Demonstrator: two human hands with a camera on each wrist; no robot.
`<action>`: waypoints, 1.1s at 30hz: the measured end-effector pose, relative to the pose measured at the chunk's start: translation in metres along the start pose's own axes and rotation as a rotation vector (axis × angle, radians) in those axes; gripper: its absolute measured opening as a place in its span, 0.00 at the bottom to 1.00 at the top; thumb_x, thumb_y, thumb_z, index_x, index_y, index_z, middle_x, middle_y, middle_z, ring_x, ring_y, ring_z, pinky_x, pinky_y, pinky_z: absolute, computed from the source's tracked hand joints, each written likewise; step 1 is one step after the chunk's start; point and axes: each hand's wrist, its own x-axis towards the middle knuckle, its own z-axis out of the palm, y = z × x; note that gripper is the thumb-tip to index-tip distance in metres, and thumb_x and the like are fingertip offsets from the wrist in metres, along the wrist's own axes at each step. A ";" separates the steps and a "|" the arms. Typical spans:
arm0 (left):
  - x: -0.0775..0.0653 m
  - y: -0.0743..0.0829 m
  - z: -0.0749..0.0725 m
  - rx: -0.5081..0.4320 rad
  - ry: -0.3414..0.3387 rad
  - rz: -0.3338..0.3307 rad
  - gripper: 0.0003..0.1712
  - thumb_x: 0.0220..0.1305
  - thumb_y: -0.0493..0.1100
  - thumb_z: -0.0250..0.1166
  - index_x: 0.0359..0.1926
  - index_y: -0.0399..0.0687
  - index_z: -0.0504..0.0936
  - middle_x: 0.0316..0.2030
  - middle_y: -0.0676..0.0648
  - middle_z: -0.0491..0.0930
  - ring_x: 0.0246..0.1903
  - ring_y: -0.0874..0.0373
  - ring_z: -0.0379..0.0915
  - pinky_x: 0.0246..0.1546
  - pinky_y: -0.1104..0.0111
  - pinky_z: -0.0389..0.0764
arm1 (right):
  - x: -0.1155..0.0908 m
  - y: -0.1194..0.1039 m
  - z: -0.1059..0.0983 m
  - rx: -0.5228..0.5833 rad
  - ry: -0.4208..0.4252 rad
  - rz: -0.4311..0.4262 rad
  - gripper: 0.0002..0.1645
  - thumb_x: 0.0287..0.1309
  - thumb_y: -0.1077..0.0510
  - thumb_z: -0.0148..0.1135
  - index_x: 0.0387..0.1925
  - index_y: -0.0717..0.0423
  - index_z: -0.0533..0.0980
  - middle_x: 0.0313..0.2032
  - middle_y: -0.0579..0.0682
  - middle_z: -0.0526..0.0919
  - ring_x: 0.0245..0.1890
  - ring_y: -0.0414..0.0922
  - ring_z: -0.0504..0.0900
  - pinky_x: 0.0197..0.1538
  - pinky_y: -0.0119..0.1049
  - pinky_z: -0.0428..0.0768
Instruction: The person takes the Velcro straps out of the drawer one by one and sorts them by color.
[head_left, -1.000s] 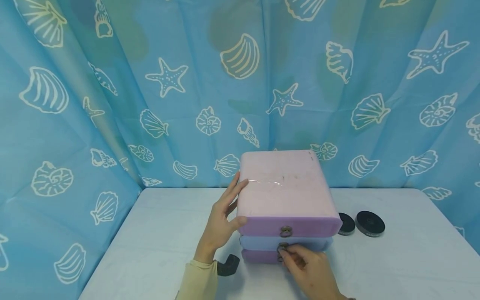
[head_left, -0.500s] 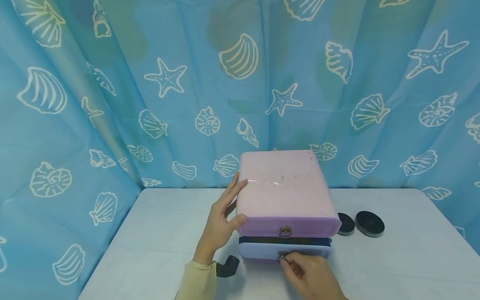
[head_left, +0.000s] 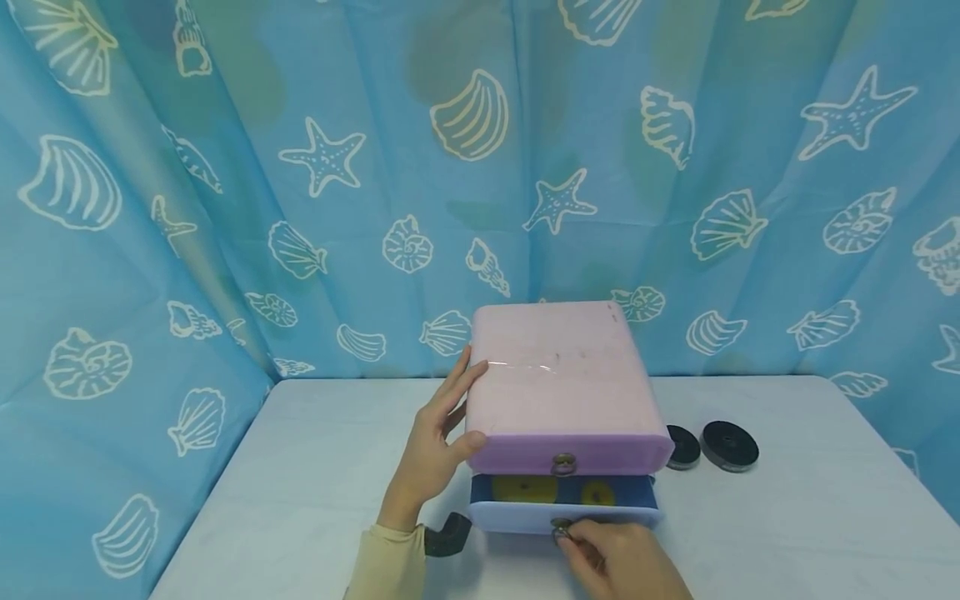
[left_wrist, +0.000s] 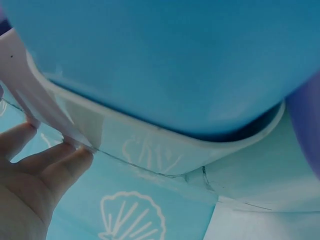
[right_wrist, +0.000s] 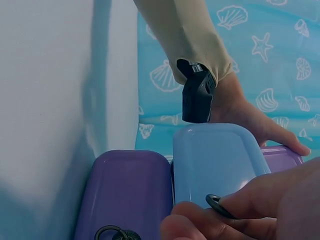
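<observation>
A small pink-topped drawer cabinet (head_left: pixel 562 396) stands on the table. Its middle light-blue drawer (head_left: pixel 513 517) is pulled partway out. Two yellow round things with dark centres show inside, the left one (head_left: pixel 517 488) larger than the right one (head_left: pixel 597 493). My right hand (head_left: pixel 622 562) pinches the metal ring pull (right_wrist: pixel 220 206) on that drawer's front between thumb and fingers. My left hand (head_left: pixel 431 450) rests with extended fingers against the cabinet's left side, thumb at the front corner. The upper purple drawer (head_left: pixel 517 455) is closed; the lower purple drawer (right_wrist: pixel 125 195) shows in the right wrist view.
Two black discs (head_left: pixel 730 446) lie on the white table (head_left: pixel 337 467) to the right of the cabinet. A black wrist-camera mount (head_left: pixel 448 535) juts out at the left sleeve. A blue seashell-patterned curtain (head_left: pixel 405 167) hangs behind and along the left.
The light-blue drawer has slid out toward me with my right hand on its ring, uncovering the yellow round things. My left hand has stayed against the cabinet.
</observation>
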 end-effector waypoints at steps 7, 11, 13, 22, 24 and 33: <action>0.000 0.001 -0.001 -0.025 -0.044 -0.003 0.47 0.65 0.73 0.58 0.77 0.59 0.62 0.80 0.51 0.44 0.77 0.51 0.42 0.65 0.40 0.65 | -0.001 -0.001 -0.004 0.021 -0.096 0.072 0.07 0.61 0.58 0.68 0.27 0.52 0.83 0.18 0.28 0.72 0.17 0.24 0.66 0.21 0.24 0.70; 0.000 0.001 -0.002 -0.031 -0.058 -0.017 0.46 0.65 0.73 0.58 0.77 0.60 0.61 0.80 0.52 0.43 0.78 0.51 0.40 0.66 0.40 0.64 | -0.003 -0.003 -0.005 0.040 -0.139 0.102 0.09 0.62 0.57 0.68 0.25 0.50 0.83 0.16 0.27 0.69 0.17 0.25 0.65 0.20 0.24 0.68; -0.001 0.001 -0.003 -0.025 -0.058 -0.022 0.46 0.65 0.72 0.59 0.77 0.61 0.61 0.80 0.53 0.44 0.78 0.52 0.41 0.66 0.40 0.64 | -0.005 -0.004 -0.004 0.039 -0.152 0.101 0.10 0.62 0.57 0.68 0.24 0.49 0.82 0.15 0.27 0.67 0.16 0.25 0.64 0.20 0.24 0.67; -0.001 0.002 -0.004 -0.023 -0.047 -0.019 0.45 0.66 0.71 0.59 0.77 0.61 0.62 0.80 0.54 0.45 0.77 0.51 0.43 0.65 0.41 0.65 | -0.020 -0.003 -0.001 0.006 -0.212 0.061 0.10 0.63 0.55 0.68 0.25 0.49 0.81 0.16 0.27 0.69 0.16 0.24 0.63 0.20 0.23 0.67; -0.001 0.001 -0.003 -0.020 -0.044 -0.018 0.45 0.66 0.71 0.59 0.77 0.61 0.62 0.80 0.54 0.45 0.77 0.51 0.43 0.65 0.41 0.65 | -0.025 -0.001 0.003 0.020 -0.142 -0.051 0.11 0.61 0.56 0.70 0.23 0.48 0.79 0.16 0.26 0.69 0.17 0.21 0.63 0.20 0.19 0.66; 0.000 0.000 -0.004 -0.022 -0.038 -0.001 0.45 0.66 0.72 0.58 0.77 0.60 0.61 0.79 0.54 0.46 0.77 0.52 0.44 0.65 0.41 0.66 | -0.048 -0.005 0.020 0.124 0.093 -0.146 0.08 0.58 0.55 0.73 0.26 0.43 0.81 0.23 0.23 0.78 0.21 0.16 0.70 0.23 0.14 0.70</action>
